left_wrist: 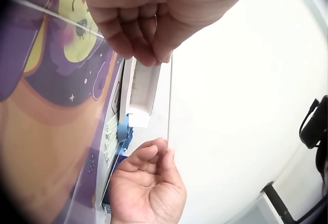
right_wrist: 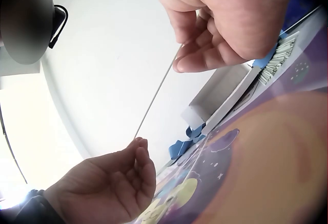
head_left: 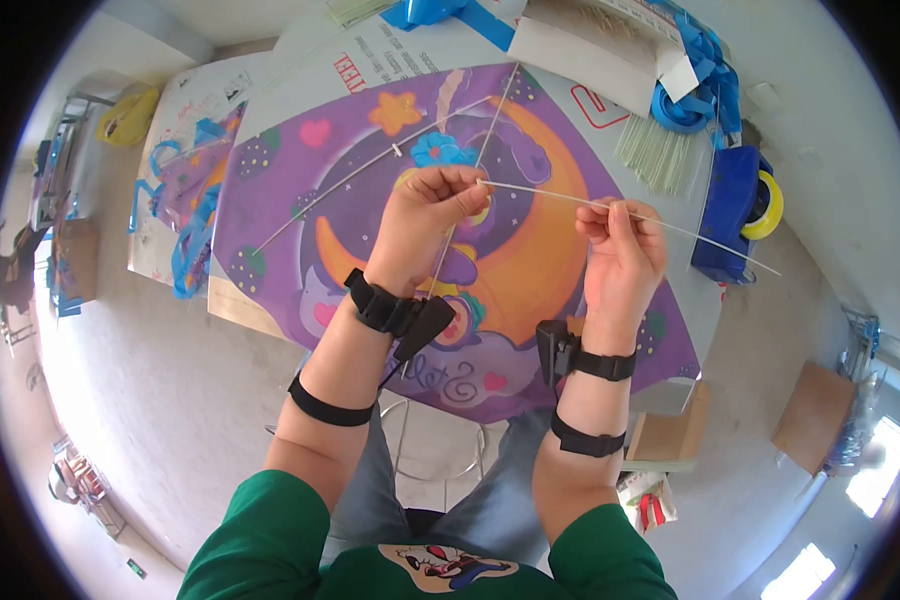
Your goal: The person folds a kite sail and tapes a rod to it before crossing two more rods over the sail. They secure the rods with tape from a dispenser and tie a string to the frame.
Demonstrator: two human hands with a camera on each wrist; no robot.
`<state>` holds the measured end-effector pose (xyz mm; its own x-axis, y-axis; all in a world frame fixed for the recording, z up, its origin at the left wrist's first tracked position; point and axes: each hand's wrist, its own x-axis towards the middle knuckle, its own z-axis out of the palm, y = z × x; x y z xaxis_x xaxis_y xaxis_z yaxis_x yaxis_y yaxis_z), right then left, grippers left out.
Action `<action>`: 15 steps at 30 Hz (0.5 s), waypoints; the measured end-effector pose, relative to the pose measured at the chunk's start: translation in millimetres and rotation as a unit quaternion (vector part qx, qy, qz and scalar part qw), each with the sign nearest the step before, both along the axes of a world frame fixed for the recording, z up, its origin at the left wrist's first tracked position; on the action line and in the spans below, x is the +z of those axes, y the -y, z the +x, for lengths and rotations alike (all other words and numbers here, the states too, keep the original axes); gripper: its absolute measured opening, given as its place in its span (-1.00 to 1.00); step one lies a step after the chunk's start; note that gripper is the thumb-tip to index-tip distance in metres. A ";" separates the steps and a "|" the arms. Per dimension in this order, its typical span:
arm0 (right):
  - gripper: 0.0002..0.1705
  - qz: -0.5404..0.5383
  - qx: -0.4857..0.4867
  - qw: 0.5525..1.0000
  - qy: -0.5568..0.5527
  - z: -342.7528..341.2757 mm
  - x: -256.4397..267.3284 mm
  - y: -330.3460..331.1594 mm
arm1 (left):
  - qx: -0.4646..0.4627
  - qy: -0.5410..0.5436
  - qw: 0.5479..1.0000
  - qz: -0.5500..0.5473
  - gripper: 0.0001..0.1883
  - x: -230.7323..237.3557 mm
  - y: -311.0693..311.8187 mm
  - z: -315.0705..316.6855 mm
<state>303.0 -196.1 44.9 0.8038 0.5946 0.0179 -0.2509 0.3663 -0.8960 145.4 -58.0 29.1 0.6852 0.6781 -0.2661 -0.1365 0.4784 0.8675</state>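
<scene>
A thin white rod (head_left: 540,191) is held up above a purple kite (head_left: 530,275) printed with an orange moon. My left hand (head_left: 420,220) pinches the rod's left end between thumb and fingertips. Farther along, thumb and fingers of my right hand (head_left: 625,260) pinch it too, and its free end sticks out to the right. In the left wrist view the rod (left_wrist: 170,101) runs straight between the two hands. One rod (head_left: 340,186) lies slanted across the kite's left half, with a small white piece (head_left: 397,150) on it. Another rod (head_left: 497,120) runs down the kite's middle, partly hidden by my left hand.
At the back right stands an open white box (head_left: 590,50), with a bundle of pale sticks (head_left: 655,155) in front. A blue tape dispenser (head_left: 720,225) with a yellow roll (head_left: 765,205) sits at the right edge. Blue ribbon (head_left: 195,245) hangs over the left side.
</scene>
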 end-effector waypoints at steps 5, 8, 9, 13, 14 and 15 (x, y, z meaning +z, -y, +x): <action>-0.90 -0.014 0.002 1.000 -0.006 -1.3 -1.6 0.9 | 0.019 0.012 1.000 0.001 -0.90 -0.4 5.9 3.1; -0.91 -0.020 -0.004 0.999 0.024 -2.6 0.2 0.0 | 0.013 0.019 1.000 0.005 -0.87 -3.1 3.3 2.5; -0.91 -0.018 -0.004 1.000 0.019 -2.3 1.8 -1.1 | 0.016 0.014 1.000 0.004 -0.87 -1.4 2.7 3.3; -0.91 -0.018 -0.005 1.000 0.006 -1.9 3.0 -0.7 | 0.013 0.019 1.000 0.000 -0.87 -0.3 2.4 3.8; -0.91 -0.019 -0.005 1.000 0.005 -1.3 2.4 -0.3 | 0.013 0.022 1.000 0.000 -0.87 -0.6 2.7 3.8; -0.91 -0.018 -0.003 1.000 0.009 -0.5 1.5 -0.2 | 0.013 0.022 1.000 -0.001 -0.87 -0.3 2.9 3.8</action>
